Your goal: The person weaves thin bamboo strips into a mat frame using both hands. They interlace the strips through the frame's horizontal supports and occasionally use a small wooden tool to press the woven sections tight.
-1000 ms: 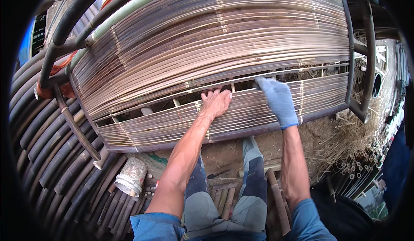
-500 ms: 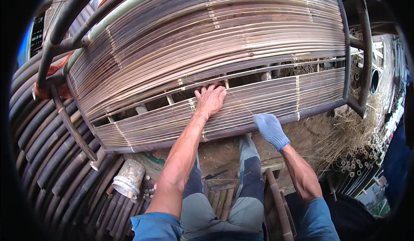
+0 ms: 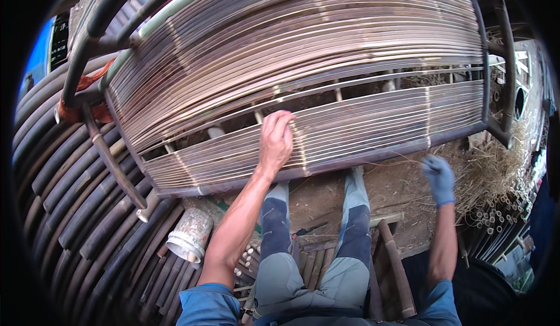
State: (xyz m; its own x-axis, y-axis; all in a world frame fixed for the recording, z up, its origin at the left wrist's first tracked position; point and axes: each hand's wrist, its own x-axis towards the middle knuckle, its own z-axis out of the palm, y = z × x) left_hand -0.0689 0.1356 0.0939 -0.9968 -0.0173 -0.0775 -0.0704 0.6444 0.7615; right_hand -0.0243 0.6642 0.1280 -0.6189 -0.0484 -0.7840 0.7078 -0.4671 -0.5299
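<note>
A bench-like frame with long split-bamboo slats [image 3: 373, 113] lies in front of me. The slats are bound in rows by pale crosswise lashings, with a long gap between the front band and the back one. My left hand [image 3: 276, 142] is bare and rests over the front band beside a lashing, its fingers curled together at the gap's edge. What its fingertips pinch, if anything, is too small to tell. Off the front right of the frame, my right hand [image 3: 438, 177] wears a blue-grey glove and is closed on a thin reddish cord [image 3: 402, 161], which trails leftward.
Dark bamboo poles [image 3: 87, 209] are stacked at the left, with a stained white bucket [image 3: 191, 232] beside them. Thick bamboo posts [image 3: 105, 171] rise at the frame's left end. Straw [image 3: 496, 174] and cut bamboo ends [image 3: 487, 218] lie at the right.
My right hand has swung right and away from the frame, drawing the cord out. My left hand's spread fingers have curled together. The view has shifted slightly.
</note>
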